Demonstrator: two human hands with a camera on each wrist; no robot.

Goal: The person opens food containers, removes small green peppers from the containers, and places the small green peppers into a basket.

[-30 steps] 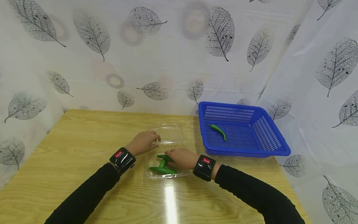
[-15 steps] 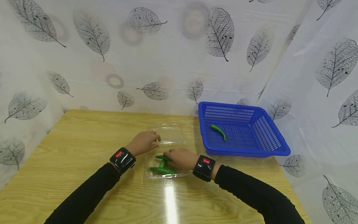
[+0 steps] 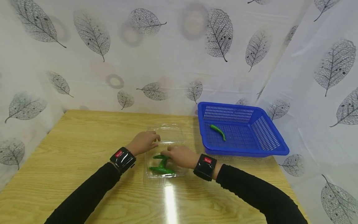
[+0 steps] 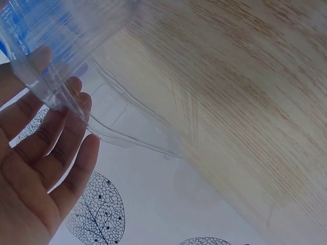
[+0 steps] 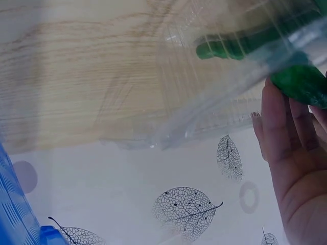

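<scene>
A clear plastic clamshell box [image 3: 169, 133] lies unfolded on the wood-grain table, lid side away from the person. My left hand [image 3: 142, 143] is at its left side by the hinge; in the left wrist view the thumb and fingers [image 4: 79, 158] pinch the box's edge. Over the near half, my right hand [image 3: 181, 155] holds a green chili pepper [image 3: 158, 156], seen at the fingertips in the right wrist view as a glossy green pepper [image 5: 301, 84]. Below it in the box, another green pepper [image 3: 161, 170] lies crosswise, with a short green piece [image 3: 163, 162] showing between them.
To the right stands a blue perforated basket [image 3: 243, 152] with one curved green pepper [image 3: 218, 132] inside. A white leaf-print curtain [image 3: 167, 62] hangs behind the wooden table [image 3: 92, 130] and along its sides.
The right hand has shifted slightly left and away from the person, and the pepper it holds has moved left with it. The left hand has stayed in place.
</scene>
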